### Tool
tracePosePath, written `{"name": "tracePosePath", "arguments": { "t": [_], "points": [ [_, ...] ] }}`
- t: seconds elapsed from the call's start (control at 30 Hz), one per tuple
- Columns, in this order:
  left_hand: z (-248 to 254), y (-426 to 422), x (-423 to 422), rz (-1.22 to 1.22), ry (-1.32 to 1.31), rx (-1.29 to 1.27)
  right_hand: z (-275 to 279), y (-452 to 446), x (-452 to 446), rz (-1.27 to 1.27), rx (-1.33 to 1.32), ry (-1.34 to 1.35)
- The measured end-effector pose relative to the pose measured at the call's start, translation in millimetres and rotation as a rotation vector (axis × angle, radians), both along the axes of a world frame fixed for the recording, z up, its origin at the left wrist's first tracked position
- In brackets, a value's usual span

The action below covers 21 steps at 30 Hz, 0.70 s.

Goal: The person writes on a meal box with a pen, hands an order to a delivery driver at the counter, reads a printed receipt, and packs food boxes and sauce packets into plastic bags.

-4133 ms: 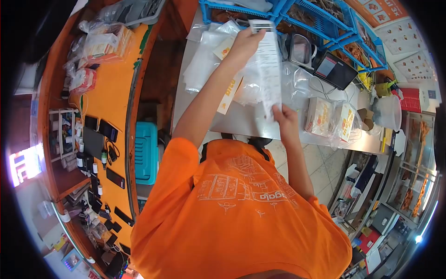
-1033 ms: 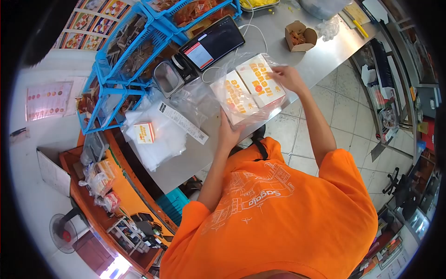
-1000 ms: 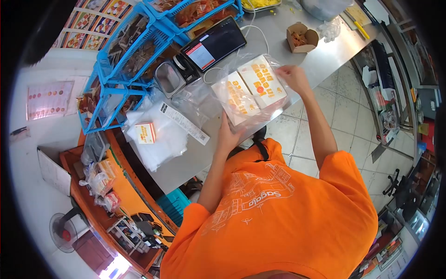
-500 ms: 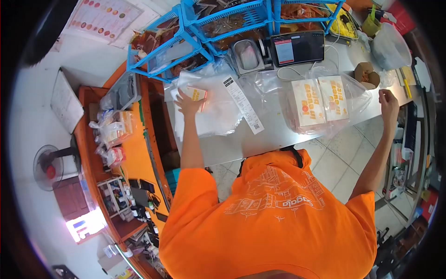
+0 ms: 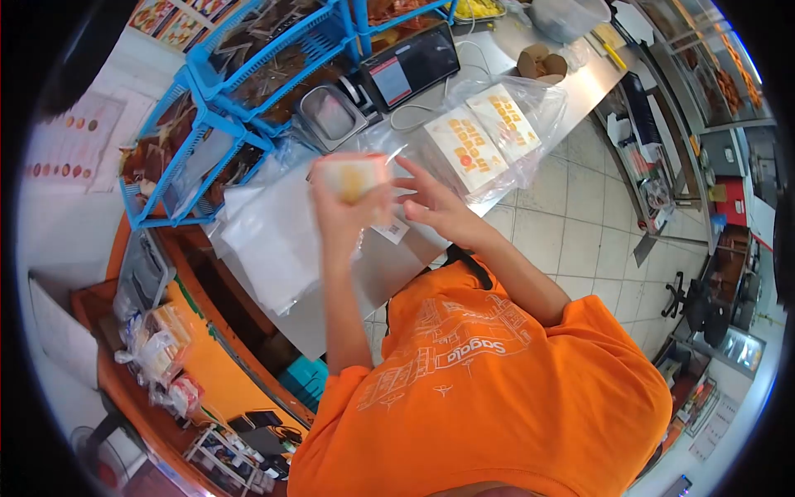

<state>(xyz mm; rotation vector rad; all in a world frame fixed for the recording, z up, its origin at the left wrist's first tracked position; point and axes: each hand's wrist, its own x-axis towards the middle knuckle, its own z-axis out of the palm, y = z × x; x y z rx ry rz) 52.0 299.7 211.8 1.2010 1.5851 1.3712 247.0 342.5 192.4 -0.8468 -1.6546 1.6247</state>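
Observation:
My left hand (image 5: pixel 338 217) is closed around a small white packet with orange edges and yellow print (image 5: pixel 352 176), raised above the counter and blurred by motion. To its right, my right hand (image 5: pixel 439 211) is open, its fingers spread and pointing toward the packet; I cannot tell whether they touch it. Below the hands lies a paper receipt (image 5: pixel 391 230), mostly covered by them. White plastic bags (image 5: pixel 269 236) lie flat on the left part of the metal counter (image 5: pixel 364 290). Beyond my right hand, two white printed boxes (image 5: pixel 466 153) sit in a clear plastic bag (image 5: pixel 542 124).
Blue stacked baskets (image 5: pixel 277 70) of sachets line the back left. A metal container (image 5: pixel 331 116) and a tablet screen (image 5: pixel 411 66) stand before them. An open brown carton (image 5: pixel 542 64) and a clear tub (image 5: pixel 571 18) are farther right. An orange counter (image 5: pixel 224 364) is at left.
My left hand has lifted the packet off the plastic bags and moved it right. My right hand has come in from the far right to beside it. The view has turned.

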Motion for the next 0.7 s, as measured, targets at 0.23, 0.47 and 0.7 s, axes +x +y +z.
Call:
{"name": "tracePosePath", "arguments": {
  "t": [0.23, 0.47, 0.7],
  "points": [
    [18.7, 56.8, 136.1, -0.146, 0.126, 0.144, 50.6, 80.5, 132.6, -0.579, -0.254, 0.162],
    [-23.8, 149.8, 163.6, -0.745, 1.051, -0.152, 12.3, 178.3, 215.3, -0.314, -0.173, -0.380],
    [70.0, 140.3, 152.1, -0.714, 1.229, 0.143, -23.0, 173.6, 172.1, -0.005, -0.256, -0.292]
  ]
}}
